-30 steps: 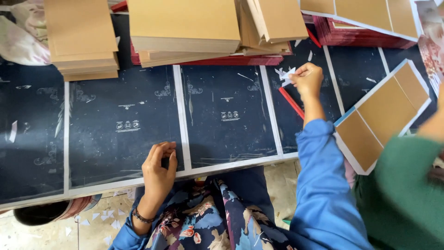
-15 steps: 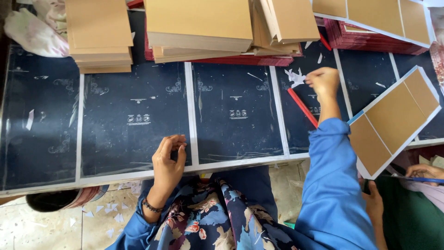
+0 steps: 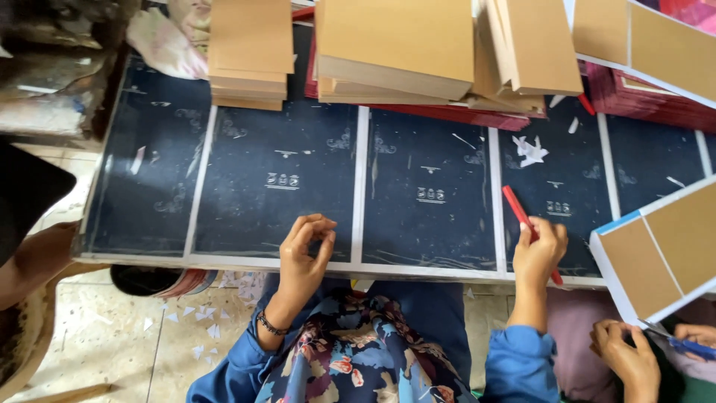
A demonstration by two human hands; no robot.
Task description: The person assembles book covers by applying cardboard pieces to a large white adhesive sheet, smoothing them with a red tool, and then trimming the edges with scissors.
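The red stick-like tool (image 3: 522, 220) lies slanted across the dark printed sheet (image 3: 425, 149), its lower end clamped in the right hand (image 3: 538, 254), whose fingers (image 3: 552, 233) are curled together around it near the surface's near edge (image 3: 418, 267). The left hand (image 3: 302, 257) rests at that same white-bordered edge, thumb and forefinger bent toward each other with a small gap between, tips touching the sheet; it holds nothing. Between the two hands the sheet lies open, and open room runs left as well. Along the far edge stand stacks of brown boards (image 3: 250, 48). At the right, a co-worker's hand (image 3: 623, 357) sits just below a white-edged brown panel (image 3: 664, 250).
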